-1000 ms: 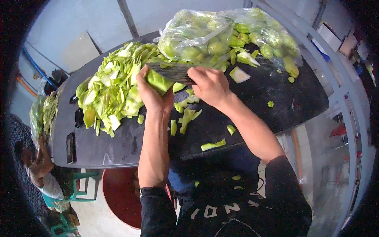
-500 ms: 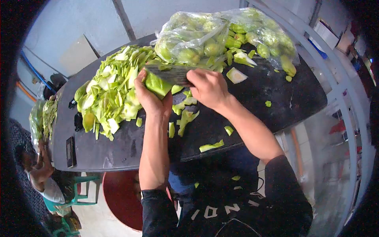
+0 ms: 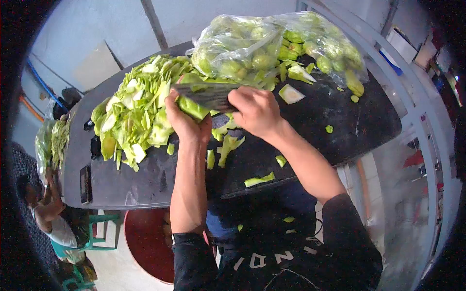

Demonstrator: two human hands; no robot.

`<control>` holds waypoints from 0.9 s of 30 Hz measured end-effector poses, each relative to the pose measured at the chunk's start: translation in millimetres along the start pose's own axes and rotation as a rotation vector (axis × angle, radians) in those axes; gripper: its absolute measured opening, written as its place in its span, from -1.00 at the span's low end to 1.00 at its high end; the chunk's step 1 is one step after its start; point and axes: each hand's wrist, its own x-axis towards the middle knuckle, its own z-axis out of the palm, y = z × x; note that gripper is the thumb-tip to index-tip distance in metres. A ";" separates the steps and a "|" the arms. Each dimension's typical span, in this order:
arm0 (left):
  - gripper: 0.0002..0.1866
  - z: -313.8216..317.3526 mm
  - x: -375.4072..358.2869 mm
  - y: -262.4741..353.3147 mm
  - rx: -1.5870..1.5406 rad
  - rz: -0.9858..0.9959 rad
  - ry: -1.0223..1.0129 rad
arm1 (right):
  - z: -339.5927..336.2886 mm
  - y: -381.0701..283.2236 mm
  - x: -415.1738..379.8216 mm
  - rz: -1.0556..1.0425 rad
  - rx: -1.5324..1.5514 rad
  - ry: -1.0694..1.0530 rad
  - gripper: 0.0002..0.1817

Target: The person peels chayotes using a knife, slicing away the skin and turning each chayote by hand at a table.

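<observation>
Head view of your two hands over a dark table [image 3: 301, 145]. Your left hand [image 3: 188, 123], palm up, is wrapped round a green vegetable [image 3: 194, 109], thumb along its left side; the vegetable is raised above the near-middle of the table. Your right hand [image 3: 256, 110] is curled in a fist on a broad knife [image 3: 206, 96], its handle hidden by your fingers. The hands are apart but near each other, the blade spanning the gap and crossing the vegetable; motion blur obscures whether its edge is cutting in. To the left of your left hand lies a heap of pale green slices [image 3: 133, 114]. Beyond your hands, clear plastic bags [image 3: 233, 46] hold whole green vegetables, with a cut piece [image 3: 291, 94] nearer you. Loose parings [image 3: 230, 145] lie on the near side. Below the table's edge stands a red tub [image 3: 138, 242]; at far left, another person [image 3: 60, 233] sits.
</observation>
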 end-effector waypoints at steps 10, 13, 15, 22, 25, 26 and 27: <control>-0.60 -0.5 -0.4 8.0 -0.035 -0.036 -0.018 | 2.3 5.9 -4.1 0.087 -0.040 -0.061 -0.72; -0.48 -4.1 0.2 7.6 -0.019 -0.003 -0.066 | -0.9 -1.6 0.2 0.051 -0.061 -0.047 -0.80; -0.52 -1.1 -4.6 9.2 0.012 -0.029 -0.075 | 6.8 1.8 -0.3 0.075 -0.053 -0.028 -0.89; -0.45 -0.4 2.3 7.4 -0.145 -0.106 0.082 | 2.9 18.4 -5.5 0.312 -0.165 -0.279 -0.75; -0.43 -15.1 10.2 1.1 -0.147 -0.143 0.163 | 8.6 -2.6 -1.9 0.014 -0.128 -0.068 -0.92; -0.44 -23.7 13.0 -3.0 -0.120 -0.155 0.139 | 9.4 -8.5 -2.5 -0.064 -0.143 -0.078 -0.90; -0.41 -33.7 9.9 -7.2 -0.167 -0.170 0.068 | 8.4 -15.8 -1.7 -0.114 -0.150 -0.071 -0.89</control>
